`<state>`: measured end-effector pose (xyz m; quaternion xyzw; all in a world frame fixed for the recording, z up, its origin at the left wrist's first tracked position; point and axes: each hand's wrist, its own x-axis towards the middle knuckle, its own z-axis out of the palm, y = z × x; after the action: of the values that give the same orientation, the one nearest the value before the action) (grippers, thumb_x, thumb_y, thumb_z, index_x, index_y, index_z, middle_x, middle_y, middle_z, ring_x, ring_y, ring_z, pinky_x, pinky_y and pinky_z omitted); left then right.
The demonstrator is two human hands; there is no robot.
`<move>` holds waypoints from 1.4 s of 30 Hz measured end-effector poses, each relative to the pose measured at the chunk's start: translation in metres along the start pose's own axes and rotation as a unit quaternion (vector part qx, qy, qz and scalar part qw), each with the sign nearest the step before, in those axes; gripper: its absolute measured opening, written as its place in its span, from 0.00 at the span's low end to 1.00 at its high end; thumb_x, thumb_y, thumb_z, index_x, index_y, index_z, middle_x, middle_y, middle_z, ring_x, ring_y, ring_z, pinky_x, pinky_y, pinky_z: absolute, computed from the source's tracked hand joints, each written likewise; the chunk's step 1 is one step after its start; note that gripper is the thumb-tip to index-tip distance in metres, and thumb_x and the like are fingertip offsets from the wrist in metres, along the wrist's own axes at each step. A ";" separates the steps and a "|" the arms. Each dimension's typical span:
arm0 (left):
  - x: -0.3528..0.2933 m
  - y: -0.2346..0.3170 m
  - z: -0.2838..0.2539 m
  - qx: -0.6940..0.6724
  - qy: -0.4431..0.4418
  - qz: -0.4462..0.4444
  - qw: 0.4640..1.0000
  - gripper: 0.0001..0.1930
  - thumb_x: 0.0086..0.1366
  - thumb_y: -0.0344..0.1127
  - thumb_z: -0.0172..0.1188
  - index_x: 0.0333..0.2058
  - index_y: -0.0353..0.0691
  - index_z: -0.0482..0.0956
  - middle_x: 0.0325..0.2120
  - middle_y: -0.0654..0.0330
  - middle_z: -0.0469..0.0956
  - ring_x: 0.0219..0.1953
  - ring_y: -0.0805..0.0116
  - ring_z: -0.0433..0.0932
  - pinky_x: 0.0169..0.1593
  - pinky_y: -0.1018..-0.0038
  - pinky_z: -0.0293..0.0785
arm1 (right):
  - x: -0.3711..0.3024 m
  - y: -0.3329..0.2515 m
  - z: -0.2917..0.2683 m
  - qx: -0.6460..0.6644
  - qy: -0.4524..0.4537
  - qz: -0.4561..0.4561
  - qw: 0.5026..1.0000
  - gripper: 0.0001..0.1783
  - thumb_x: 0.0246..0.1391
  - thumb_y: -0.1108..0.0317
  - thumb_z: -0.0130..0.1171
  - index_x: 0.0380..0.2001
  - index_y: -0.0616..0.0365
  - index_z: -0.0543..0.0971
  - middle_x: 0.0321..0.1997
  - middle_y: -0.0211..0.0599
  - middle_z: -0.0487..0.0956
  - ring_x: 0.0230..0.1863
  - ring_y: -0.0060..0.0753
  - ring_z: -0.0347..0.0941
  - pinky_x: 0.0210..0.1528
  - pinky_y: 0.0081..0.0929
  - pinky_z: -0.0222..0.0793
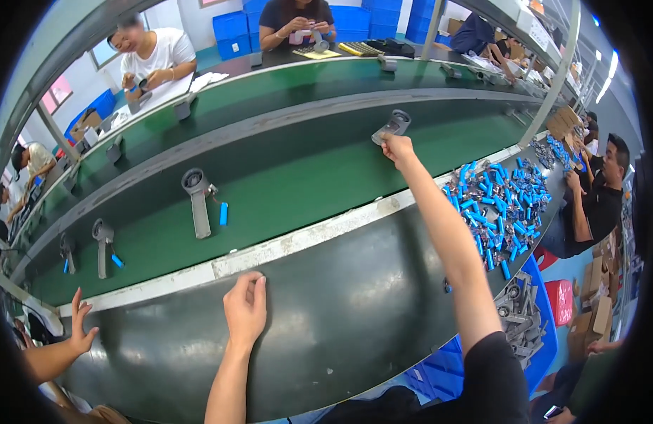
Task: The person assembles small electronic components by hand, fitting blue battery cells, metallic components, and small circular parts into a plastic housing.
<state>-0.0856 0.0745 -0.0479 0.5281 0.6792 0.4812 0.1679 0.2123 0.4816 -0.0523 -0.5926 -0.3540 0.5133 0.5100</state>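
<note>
- Holding a grey housing (pixel 404 121), the right grip (pixel 395 143) has its fingers closed on the part's lower end; the piece is smooth, with a round ring-shaped head, and sits over the near green belt (pixel 305 177), though whether it touches cannot be told.
- Curled loosely, thumb drawn in by the fingers, the left grip (pixel 246 308) is over the dark counter (pixel 347 304), just below the white rail (pixel 305 242); whether it has hold of anything cannot be told.
- Three more housings (pixel 200 214) lie along the belt to the left, each a ring head on a long, straight handle.
- Three blue cylinders (pixel 224 213) go with them, one beside each.
- Spread on the right part of the counter, a heap of blue cylinders with wired pieces (pixel 499 205) is too dense to count.
- Below it, one blue crate (pixel 550 346) carries a jumble of grey parts (pixel 521 321).
- Between the near belt and a far green belt (pixel 284 88) runs a raised grey divider (pixel 270 131); several grey parts stand along the far one.
- A slanting metal post (pixel 555 85) rises at right, across the view of the far workers.
- At left, a co-worker's hand (pixel 79 331) reaches in, fingers apart, near the rail.
</note>
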 end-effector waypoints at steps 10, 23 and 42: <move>-0.012 0.051 0.029 -0.063 -0.062 0.059 0.994 0.54 0.52 0.43 0.76 0.71 0.38 0.50 0.56 0.45 0.68 0.55 0.52 0.72 0.57 0.66 0.69 | -0.378 0.051 -0.066 -0.134 -0.464 0.075 0.873 0.13 0.63 0.60 0.58 0.41 0.59 0.81 0.29 0.27 0.81 0.21 0.17 0.72 0.25 0.20 0.69; 0.068 0.151 0.053 0.580 -0.190 0.561 0.559 0.05 0.65 0.37 0.57 0.32 0.45 0.76 0.36 0.63 0.73 0.42 0.66 0.72 0.47 0.72 0.72 | -0.235 0.065 -0.246 -0.475 0.169 -0.318 0.803 0.33 0.54 0.49 0.65 0.58 0.57 0.76 0.66 0.64 0.66 0.69 0.62 0.58 0.69 0.50 0.55; -0.068 0.065 0.013 -0.071 -0.140 0.098 0.983 0.35 0.50 0.24 0.65 0.60 0.34 0.68 0.46 0.52 0.74 0.49 0.61 0.76 0.55 0.68 0.71 | -0.278 0.062 -0.167 -0.483 -0.015 -0.357 0.799 0.38 0.51 0.44 0.67 0.61 0.52 0.75 0.64 0.49 0.70 0.66 0.53 0.62 0.68 0.45 0.55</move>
<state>-0.0136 0.0195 -0.0197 0.6409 0.5582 0.4635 0.2508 0.3056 0.1655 -0.0512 -0.5859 -0.7502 0.0656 0.2993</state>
